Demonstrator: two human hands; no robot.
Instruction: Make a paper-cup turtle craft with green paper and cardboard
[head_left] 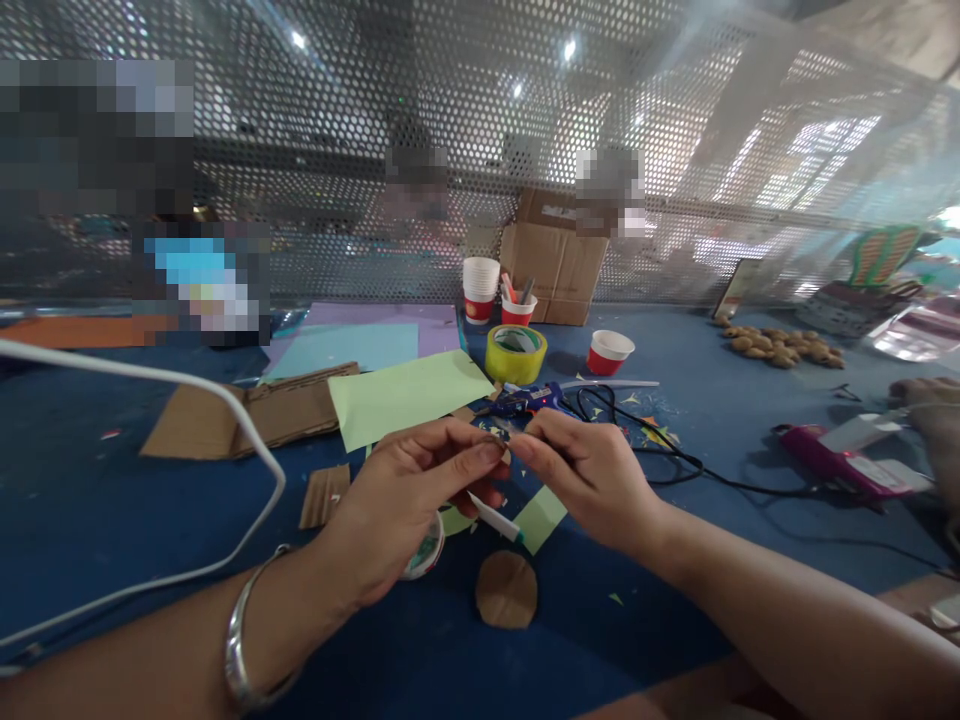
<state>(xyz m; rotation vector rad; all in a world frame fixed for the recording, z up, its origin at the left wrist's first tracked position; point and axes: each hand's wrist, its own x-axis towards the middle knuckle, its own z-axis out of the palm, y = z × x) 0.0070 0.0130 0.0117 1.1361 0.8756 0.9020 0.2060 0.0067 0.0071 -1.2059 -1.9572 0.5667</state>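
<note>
My left hand (427, 480), with a silver bangle on its wrist, pinches a tiny dark piece too small to name. Opposite it, my right hand (589, 470) is closed, thumb and forefinger pressed together at the same spot; what they hold is hidden. Just below my fingers lie a white marker (495, 518) with a teal end and a light green paper strip (541, 518). A paper cup (426, 555) shows partly from behind my left hand. Nearer to me lies a round cardboard disc (507, 590). A blue glue gun (529, 400) rests just beyond my hands.
Yellow tape (516, 353), stacked paper cups (480, 290), a cup of pens (518, 308) and a red-white cup (610, 352) stand behind. Cardboard (292, 410) and green paper (409, 395) lie left. A white cable (217, 385) loops left; a black cord (720, 473) runs right.
</note>
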